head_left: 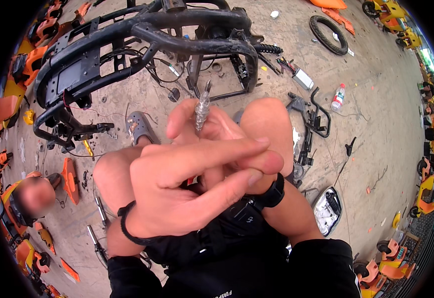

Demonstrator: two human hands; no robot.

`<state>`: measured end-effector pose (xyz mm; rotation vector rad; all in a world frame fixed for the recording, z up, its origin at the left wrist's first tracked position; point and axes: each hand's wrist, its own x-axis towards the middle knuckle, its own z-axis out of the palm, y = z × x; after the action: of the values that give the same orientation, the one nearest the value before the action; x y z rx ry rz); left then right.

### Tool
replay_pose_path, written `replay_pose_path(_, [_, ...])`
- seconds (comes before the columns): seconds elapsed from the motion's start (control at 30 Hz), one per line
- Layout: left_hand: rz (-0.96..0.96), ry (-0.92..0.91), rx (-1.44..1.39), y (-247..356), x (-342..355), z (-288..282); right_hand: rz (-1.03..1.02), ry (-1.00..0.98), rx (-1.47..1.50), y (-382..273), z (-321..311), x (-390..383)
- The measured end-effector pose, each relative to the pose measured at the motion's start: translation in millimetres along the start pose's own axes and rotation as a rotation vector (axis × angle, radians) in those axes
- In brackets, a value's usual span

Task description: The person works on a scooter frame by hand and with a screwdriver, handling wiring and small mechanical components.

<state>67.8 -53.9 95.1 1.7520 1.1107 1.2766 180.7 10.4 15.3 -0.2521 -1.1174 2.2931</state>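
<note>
Upright in front of my knees stands a screwdriver (202, 111), its shaft wound in shiny silvery wrapping and its dark tip pointing up. My right hand (227, 128) is curled around it, the watch on that wrist showing below. Crossing in front, my left hand (177, 184) has its thumb and forefinger drawn together around a fingertip; whether anything small is pinched there I cannot make out. A bit of red shows between the hands, and the screwdriver's lower part is hidden behind the left hand. Ahead of them stands a bare black scooter frame (142, 30).
Cables hang from the frame. On the concrete floor to the right lie a tyre (328, 35), a silver box with wires (303, 78), a plastic bottle (338, 97), black metal brackets (318, 116) and a pale shell-shaped part (328, 211). A person (33, 198) is at the left; orange-yellow scooters line both sides.
</note>
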Motion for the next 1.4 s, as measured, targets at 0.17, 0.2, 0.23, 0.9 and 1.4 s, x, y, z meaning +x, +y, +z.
replay_pose_path(0.17, [0.011, 0.078, 0.061, -0.2, -6.1, 4.4, 0.045, 0.11, 0.245, -14.6, 22.3, -6.6])
replay_pose_path(0.2, [0.01, 0.096, 0.066, 0.2, -6.9, 4.6, 0.059, 0.112, 0.262, -15.6, 22.1, -6.9])
replay_pose_path(0.23, [0.012, 0.108, 0.078, -0.4, -7.8, 4.9, 0.074, 0.113, 0.28, -15.5, 21.5, -7.0])
replay_pose_path(0.9, [0.206, 0.107, 0.165, -4.6, -2.6, 7.5, -0.041, 0.015, 0.193, 1.8, 7.8, -3.4])
replay_pose_path(1.4, [0.116, 0.083, 0.155, -1.7, -6.7, 2.8, -0.081, -0.038, 0.277, 0.3, 10.0, -6.3])
